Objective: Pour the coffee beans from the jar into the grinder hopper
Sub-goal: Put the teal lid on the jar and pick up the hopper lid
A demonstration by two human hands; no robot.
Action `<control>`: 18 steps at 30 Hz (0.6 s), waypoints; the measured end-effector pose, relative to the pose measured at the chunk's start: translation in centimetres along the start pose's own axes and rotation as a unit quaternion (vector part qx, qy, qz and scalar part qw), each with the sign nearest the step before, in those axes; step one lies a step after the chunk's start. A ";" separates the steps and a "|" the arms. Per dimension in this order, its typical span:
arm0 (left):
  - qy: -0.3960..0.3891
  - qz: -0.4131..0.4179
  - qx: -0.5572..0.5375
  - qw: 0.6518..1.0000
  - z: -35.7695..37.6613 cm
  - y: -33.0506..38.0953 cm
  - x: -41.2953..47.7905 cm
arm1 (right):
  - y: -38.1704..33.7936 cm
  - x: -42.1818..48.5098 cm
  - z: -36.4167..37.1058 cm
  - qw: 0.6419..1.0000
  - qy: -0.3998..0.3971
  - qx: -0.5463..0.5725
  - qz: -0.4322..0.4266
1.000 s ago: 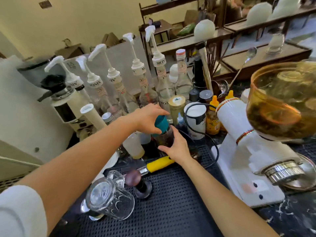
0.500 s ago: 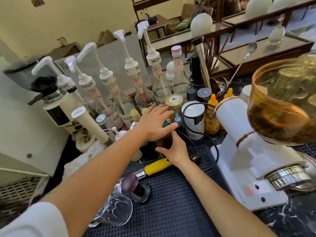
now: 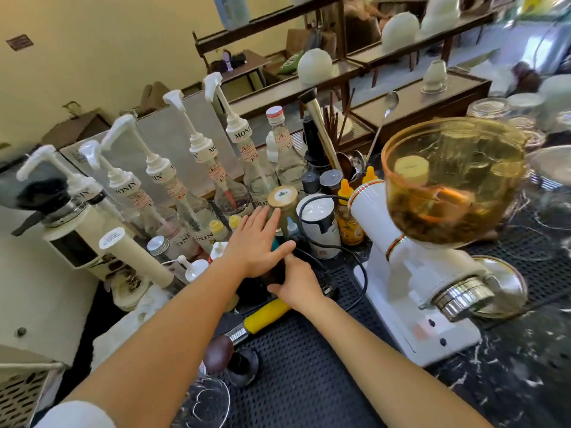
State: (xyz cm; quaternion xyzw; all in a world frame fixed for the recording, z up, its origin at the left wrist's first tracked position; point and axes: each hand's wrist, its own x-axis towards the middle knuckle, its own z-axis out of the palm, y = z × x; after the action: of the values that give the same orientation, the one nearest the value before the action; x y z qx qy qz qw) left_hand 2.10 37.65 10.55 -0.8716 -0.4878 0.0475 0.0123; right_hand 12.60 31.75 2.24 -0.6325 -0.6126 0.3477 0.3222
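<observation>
The dark glass jar (image 3: 277,271) of coffee beans stands on the black mat, mostly hidden between my hands. A sliver of its teal lid (image 3: 273,242) shows. My left hand (image 3: 256,245) lies flat over the lid with its fingers spread. Wrapped around the jar's lower side is my right hand (image 3: 297,284), thumb pointing up. The white grinder (image 3: 411,267) stands to the right. Its amber hopper (image 3: 497,143) is tilted towards me, open on top, with dark beans at its bottom.
A row of pump-topped syrup bottles (image 3: 204,156) stands behind the jar. A white canister (image 3: 318,223) with a black cable (image 3: 358,273) sits between jar and grinder. A yellow-handled tool (image 3: 265,313), a tamper (image 3: 219,353) and a glass pitcher (image 3: 204,403) lie on the perforated mat (image 3: 309,381).
My left hand went from gripping the teal lid to lying flat over it with fingers spread. My right hand stayed on the jar. The view tilted.
</observation>
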 end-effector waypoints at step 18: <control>0.210 0.170 -0.558 0.784 -6.9 18.3 -2.8 | 14.9 -22.4 -21.2 0.933 0.281 0.065 0.214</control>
State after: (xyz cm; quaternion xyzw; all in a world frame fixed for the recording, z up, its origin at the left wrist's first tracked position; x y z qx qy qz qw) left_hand 16.84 25.85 16.42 -0.7836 -0.2581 -0.4159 -0.3825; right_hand 38.34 9.12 2.47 -0.7978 -0.3234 0.2556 0.4399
